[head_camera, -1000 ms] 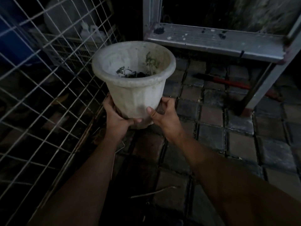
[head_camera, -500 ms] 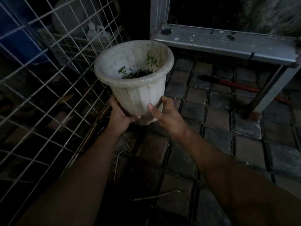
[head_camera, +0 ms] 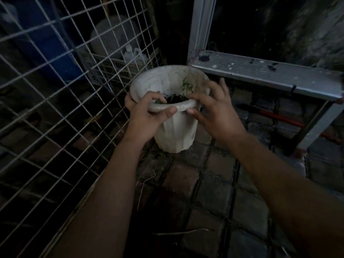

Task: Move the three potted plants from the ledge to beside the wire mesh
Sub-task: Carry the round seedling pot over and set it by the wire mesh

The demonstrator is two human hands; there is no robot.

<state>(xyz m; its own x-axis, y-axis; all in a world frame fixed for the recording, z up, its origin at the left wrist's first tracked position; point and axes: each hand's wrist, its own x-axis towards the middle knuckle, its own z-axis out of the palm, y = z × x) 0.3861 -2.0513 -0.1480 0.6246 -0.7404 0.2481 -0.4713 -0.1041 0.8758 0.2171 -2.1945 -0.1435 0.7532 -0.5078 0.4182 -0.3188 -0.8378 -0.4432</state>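
Both hands (head_camera: pixel 149 116) (head_camera: pixel 217 112) now up from base to pot (head_camera: pixel 175 131) rim, fingers curled round it, wire mesh (head_camera: pixel 61 101) alongside.

There is a single view, from a camera worn on the person's head, looking forward and steeply down along both forearms. It sits close: the hands, left (head_camera: pixel 149 116) and right (head_camera: pixel 216 112), and the pot (head_camera: pixel 176 135) fill the middle. The wire mesh (head_camera: pixel 55 94) runs along the left edge, the paved floor (head_camera: pixel 214 183) spreads below, and a metal ledge (head_camera: pixel 270 75) crosses the upper right.
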